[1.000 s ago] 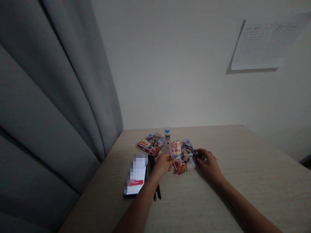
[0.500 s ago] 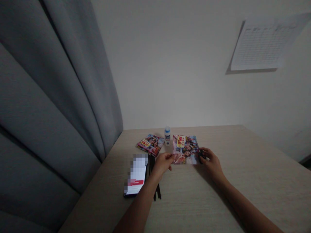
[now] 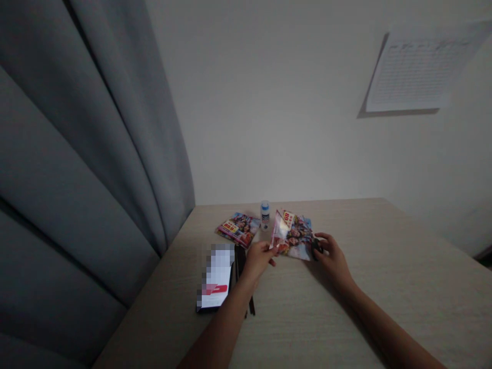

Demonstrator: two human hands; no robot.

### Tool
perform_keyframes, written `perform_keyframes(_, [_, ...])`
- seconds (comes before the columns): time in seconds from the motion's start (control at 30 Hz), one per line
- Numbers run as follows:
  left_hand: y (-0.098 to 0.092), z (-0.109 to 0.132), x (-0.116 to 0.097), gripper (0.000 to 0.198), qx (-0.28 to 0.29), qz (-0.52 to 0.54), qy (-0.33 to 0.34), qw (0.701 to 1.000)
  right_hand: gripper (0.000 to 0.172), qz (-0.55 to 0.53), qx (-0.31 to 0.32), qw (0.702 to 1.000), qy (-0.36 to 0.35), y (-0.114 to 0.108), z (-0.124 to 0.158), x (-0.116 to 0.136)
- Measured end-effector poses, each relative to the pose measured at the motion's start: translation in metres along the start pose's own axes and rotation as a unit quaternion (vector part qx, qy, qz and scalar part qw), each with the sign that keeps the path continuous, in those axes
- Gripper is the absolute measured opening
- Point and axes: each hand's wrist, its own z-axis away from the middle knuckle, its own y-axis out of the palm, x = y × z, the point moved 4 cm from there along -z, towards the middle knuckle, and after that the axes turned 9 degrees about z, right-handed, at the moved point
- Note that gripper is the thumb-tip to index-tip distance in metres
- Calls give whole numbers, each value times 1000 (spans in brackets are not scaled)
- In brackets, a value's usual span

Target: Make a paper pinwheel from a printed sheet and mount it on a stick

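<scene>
Tilted since half a second ago, the colourful flyer (image 3: 295, 234) just below frame centre is mid-turn, left hand (image 3: 258, 259) pinching its curled left edge, right hand (image 3: 331, 256) closed on its right corner with a small dark object (image 3: 315, 246); turning further calls for both holds staying firm.

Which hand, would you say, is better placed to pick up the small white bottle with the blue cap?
Left, probably: the left hand pinches the colourful printed leaflet on the side where the small white blue-capped bottle stands, while the right hand is across the leaflet, touching something dark.
</scene>
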Motion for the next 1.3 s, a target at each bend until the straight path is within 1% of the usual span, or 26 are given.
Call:
perform_keyframes(0.1, [-6, -3, -1, 24, -22, 11, 15, 1000, 45, 6, 30, 999, -26, 3, 2, 6])
perform_keyframes(0.3, [-15, -7, 0, 23, -74, 19, 42, 996, 39, 37, 59, 995, -65, 10, 6, 12])
perform_keyframes(0.4, [-17, -9, 0, 23, -93, 18, 47, 994, 38, 49, 60, 995, -70, 12, 8, 11])
perform_keyframes(0.5, [-16, -6, -1, 25, -98, 21, 45, 994, 38, 50, 56, 995, -71, 13, 9, 9])
perform_keyframes(0.6, [-10, 1, -3, 31, -90, 27, 34, 995, 41, 35, 52, 996, -56, 13, 8, 5])
perform_keyframes(0.7, [-2, 10, -6, 38, -72, 40, 19, 996, 43, 8, 35, 999, -37, 13, 6, 1])
perform_keyframes(0.83, [13, 16, -5, 39, -16, 62, 4, 998, 43, -12, 15, 999, -28, 14, 5, -2])
perform_keyframes(0.93, [26, 17, 1, 38, 33, 73, -11, 997, 43, -12, 15, 999, -34, 16, 6, -3])
perform_keyframes(1.0, [31, 17, 6, 40, 53, 96, 0, 994, 43, -4, 15, 999, -43, 17, 7, -3])
perform_keyframes(1.13, [33, 13, 14, 37, 50, 94, -1, 994, 41, 18, 17, 998, -63, 18, 9, 1])
perform_keyframes(1.3, [28, 8, 14, 31, 38, 88, 11, 995, 41, 18, 15, 998, -61, 16, 9, 3])
